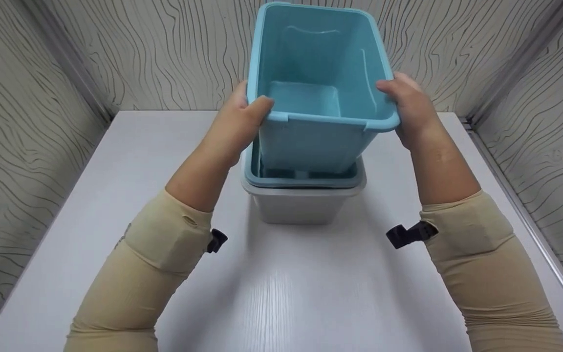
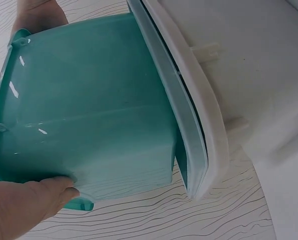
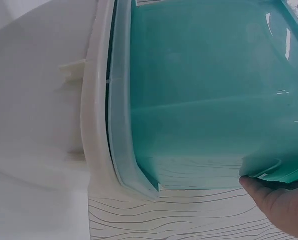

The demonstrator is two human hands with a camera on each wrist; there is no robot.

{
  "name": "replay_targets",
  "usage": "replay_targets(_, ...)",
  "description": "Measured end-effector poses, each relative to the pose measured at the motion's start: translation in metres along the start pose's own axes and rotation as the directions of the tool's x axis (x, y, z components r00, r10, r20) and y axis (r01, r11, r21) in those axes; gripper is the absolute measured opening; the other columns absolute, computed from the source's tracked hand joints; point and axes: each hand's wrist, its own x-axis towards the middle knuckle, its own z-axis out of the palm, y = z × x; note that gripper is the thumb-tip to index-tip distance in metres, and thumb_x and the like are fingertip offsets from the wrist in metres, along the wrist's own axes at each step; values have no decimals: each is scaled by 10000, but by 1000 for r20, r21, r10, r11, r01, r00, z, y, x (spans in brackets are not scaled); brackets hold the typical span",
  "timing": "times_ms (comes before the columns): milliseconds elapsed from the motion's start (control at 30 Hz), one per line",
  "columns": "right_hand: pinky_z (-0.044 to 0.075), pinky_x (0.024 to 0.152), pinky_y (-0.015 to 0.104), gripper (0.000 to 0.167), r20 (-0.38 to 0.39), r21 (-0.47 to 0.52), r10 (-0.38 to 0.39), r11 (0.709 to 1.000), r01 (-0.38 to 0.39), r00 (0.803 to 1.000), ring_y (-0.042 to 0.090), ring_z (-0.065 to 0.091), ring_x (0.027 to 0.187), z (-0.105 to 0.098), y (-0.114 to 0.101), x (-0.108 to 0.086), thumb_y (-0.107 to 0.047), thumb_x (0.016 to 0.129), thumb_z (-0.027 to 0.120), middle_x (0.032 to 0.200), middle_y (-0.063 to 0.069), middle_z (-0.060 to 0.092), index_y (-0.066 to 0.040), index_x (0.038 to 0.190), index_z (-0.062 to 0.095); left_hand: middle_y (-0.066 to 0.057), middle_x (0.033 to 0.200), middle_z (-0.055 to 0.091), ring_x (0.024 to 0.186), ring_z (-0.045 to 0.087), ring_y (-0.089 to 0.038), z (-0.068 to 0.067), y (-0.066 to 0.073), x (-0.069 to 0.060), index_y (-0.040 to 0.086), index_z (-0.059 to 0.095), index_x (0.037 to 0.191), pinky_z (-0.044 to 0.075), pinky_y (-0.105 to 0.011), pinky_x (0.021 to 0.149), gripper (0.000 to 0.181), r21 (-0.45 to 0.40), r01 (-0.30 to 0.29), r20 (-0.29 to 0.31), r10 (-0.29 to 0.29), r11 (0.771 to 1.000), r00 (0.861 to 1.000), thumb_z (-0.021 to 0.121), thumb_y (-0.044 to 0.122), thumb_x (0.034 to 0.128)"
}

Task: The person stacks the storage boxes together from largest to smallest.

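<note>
Both hands hold a light blue plastic bin [image 1: 311, 146] by its rim, with its open mouth tilted toward me. At its left rim, my left hand [image 1: 240, 120] grips with the thumb over the edge. My right hand [image 1: 411, 110] grips the right rim the same way. The bin's lower end sits within the mouth of a second blue bin [image 1: 306, 183], which is nested in a white bin [image 1: 301, 208] standing on the table. In the left wrist view, the held bin [image 2: 88, 100] is partly out of the nested pair; its bottom is hidden there.
A white table [image 1: 281, 293] lies under the bins. Patterned panels [image 1: 174, 54] with wavy lines stand behind and at both sides, joined by grey corner strips [image 1: 66, 63]. Small black mounts [image 1: 411, 234] stick out from the beige sleeves [image 1: 487, 264].
</note>
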Motion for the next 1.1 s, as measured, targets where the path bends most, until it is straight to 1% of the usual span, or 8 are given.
replay_targets(100,323,1004,510,575,2,2,5,1000,-5,1000,342,408,1232,0,-1,2,-283,911,438,1362,186,365,-45,1401,258,-9,1409,329,1227,390,-204,0,0,3,179,172,1434,349,-485,988,592,-3,3,3,-3,1000,1000,432,253,907)
replay_targets(267,346,989,504,550,-6,-20,-4,1000,4,1000,338,437,1212,1,4,2,-270,913,432,1341,189,405,-30,1388,292,-6,1416,332,1230,393,-206,1,-9,4,190,177,1435,355,-481,985,601,16,21,-1,-21,1000,1000,440,262,899)
replay_targets(400,356,985,492,556,-6,-45,13,999,-13,1000,323,445,1208,2,11,3,-283,916,425,1342,178,411,-33,1393,289,-6,1414,339,1239,388,-208,3,-17,5,193,178,1437,347,-485,988,604,17,37,8,-37,999,999,444,263,899)
replay_targets(633,388,967,460,537,-4,-101,5,995,-5,1000,300,479,1186,5,29,5,-267,908,427,1334,158,450,-45,1387,336,-15,1405,347,1238,385,-222,3,-31,7,179,178,1437,336,-505,991,596,39,58,24,-59,998,998,421,262,899)
replay_targets(800,394,962,455,526,-12,-132,41,990,-42,999,311,475,1190,9,38,5,-266,917,437,1338,162,450,-42,1383,341,-24,1424,329,1245,371,-214,4,-42,7,189,163,1446,318,-503,1002,608,48,52,38,-53,998,998,424,252,902)
replay_targets(933,408,950,447,508,-24,-171,55,984,-58,998,302,498,1167,11,44,5,-261,918,445,1325,163,465,-40,1369,365,-44,1423,335,1250,371,-216,4,-51,7,167,170,1444,321,-498,1003,604,72,42,54,-46,996,998,420,234,898)
replay_targets(1033,413,946,441,501,-31,-206,60,976,-65,998,290,514,1148,13,50,6,-267,921,448,1310,162,479,-37,1360,378,-41,1405,353,1241,384,-215,3,-59,8,151,173,1440,331,-488,999,603,85,28,84,-35,996,996,417,215,893)
replay_targets(1100,416,943,436,509,-31,-231,65,970,-70,997,277,525,1133,14,55,6,-306,930,442,1298,153,492,-47,1364,380,-27,1402,352,1238,387,-211,3,-64,9,157,156,1447,335,-481,998,617,97,20,105,-30,995,994,418,210,892)
